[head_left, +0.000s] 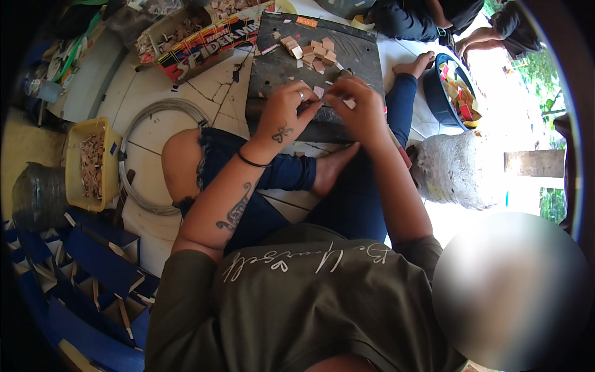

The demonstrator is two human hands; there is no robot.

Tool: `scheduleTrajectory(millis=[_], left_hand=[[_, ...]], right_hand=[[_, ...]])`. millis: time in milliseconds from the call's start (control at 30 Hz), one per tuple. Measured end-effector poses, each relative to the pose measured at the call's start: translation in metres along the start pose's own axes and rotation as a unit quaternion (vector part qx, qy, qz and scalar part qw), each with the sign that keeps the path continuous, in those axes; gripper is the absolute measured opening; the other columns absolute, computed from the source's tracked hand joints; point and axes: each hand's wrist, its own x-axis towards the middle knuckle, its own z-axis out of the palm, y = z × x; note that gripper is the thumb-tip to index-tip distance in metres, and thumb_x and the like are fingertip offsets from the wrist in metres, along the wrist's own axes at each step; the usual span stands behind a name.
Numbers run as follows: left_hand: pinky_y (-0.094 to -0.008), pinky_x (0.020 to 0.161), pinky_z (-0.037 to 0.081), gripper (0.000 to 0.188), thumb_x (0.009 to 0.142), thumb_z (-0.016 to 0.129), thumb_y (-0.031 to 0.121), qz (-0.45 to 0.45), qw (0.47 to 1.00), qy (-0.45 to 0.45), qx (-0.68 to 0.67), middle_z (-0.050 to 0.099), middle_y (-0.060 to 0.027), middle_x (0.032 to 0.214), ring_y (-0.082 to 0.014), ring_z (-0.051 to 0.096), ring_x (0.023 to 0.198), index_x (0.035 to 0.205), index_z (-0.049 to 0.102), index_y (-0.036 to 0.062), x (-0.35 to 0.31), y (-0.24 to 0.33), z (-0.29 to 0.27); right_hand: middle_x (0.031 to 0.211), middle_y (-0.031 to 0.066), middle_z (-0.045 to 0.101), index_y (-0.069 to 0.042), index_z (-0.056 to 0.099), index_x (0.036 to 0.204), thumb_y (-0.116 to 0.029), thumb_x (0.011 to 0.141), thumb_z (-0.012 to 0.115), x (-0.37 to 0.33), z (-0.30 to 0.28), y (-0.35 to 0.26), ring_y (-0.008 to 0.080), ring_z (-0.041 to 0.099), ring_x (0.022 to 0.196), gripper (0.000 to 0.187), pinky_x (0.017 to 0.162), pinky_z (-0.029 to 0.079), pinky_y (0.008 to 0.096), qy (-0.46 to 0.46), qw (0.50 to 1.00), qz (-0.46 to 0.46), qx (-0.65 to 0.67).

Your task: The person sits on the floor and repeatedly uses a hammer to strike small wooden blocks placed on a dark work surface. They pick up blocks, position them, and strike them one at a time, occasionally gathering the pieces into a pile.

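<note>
My left hand, with a ring on one finger, is closed in a pinch over the black low board. Facing it, my right hand is closed too, its fingertips almost meeting the left ones. Whatever lies between the fingertips is too small to make out. A pale pinkish piece shows just behind the fingertips; I cannot tell whether it is held or lying on the board. Farther back on the board lies a loose pile of small tan blocks, beside a short row of them.
A printed cardboard box of small pieces stands far left. To the left are a yellow basket of similar pieces, a wire coil and stacked blue boxes. Right are a blue tub with scraps and a wrapped bundle. People sit beyond.
</note>
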Motion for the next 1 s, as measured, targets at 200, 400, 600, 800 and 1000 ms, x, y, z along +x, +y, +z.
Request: scheduleTrajectory(millis=[200, 400, 600, 800, 1000], left_hand=[[-0.0309, 0.067, 0.05, 0.006, 0.08, 0.072, 0.001, 0.055, 0.998, 0.025, 0.032, 0.065, -0.0093, 0.082, -0.0232, 0.065, 0.073, 0.082, 0.067, -0.0002, -0.006, -0.005, 0.002], [-0.0316, 0.068, 0.05, 0.006, 0.08, 0.072, -0.001, 0.046, 0.998, 0.014, 0.03, 0.065, -0.0093, 0.081, -0.0241, 0.064, 0.074, 0.081, 0.066, 0.0005, -0.007, -0.005, 0.001], [-0.0321, 0.068, 0.05, 0.007, 0.081, 0.071, -0.002, 0.072, 0.997, 0.014, 0.024, 0.064, -0.0095, 0.082, -0.0247, 0.064, 0.074, 0.082, 0.065, 0.0001, -0.006, -0.005, 0.001], [-0.0369, 0.07, 0.05, 0.005, 0.081, 0.069, 0.001, 0.063, 0.998, 0.015, 0.024, 0.063, -0.0108, 0.083, -0.0303, 0.063, 0.078, 0.081, 0.064, 0.0019, -0.005, -0.006, 0.003], [-0.033, 0.07, 0.05, 0.006, 0.081, 0.069, -0.002, 0.085, 0.996, 0.018, 0.033, 0.063, -0.0107, 0.082, -0.0262, 0.064, 0.076, 0.081, 0.063, -0.0005, -0.004, -0.008, 0.002]], right_hand=[[0.12, 0.0182, 0.056, -0.006, 0.047, 0.127, -0.005, 0.079, 0.068, -0.069, -0.056, 0.035, 0.0395, 0.058, 0.109, 0.053, 0.092, 0.047, 0.0451, -0.027, 0.948, 0.132, -0.289], [0.097, 0.0109, 0.062, -0.003, 0.048, 0.129, -0.002, 0.091, 0.059, -0.101, -0.063, 0.028, 0.0165, 0.06, 0.073, 0.039, 0.068, 0.049, 0.0299, -0.03, 0.984, 0.156, -0.077], [0.099, 0.0175, 0.066, -0.007, 0.049, 0.138, -0.008, 0.096, 0.056, -0.12, -0.083, -0.039, 0.0317, 0.068, 0.087, 0.042, 0.076, 0.051, 0.038, -0.063, 0.983, 0.171, -0.035], [0.103, 0.018, 0.063, -0.009, 0.048, 0.14, -0.007, 0.096, 0.055, -0.124, -0.083, -0.063, 0.0373, 0.066, 0.087, 0.045, 0.073, 0.052, 0.0412, -0.032, 0.992, 0.047, -0.114], [0.098, 0.0169, 0.062, -0.009, 0.049, 0.138, -0.006, 0.094, 0.056, -0.122, -0.08, -0.06, 0.0388, 0.064, 0.081, 0.044, 0.067, 0.05, 0.044, -0.051, 0.99, 0.053, -0.124]])
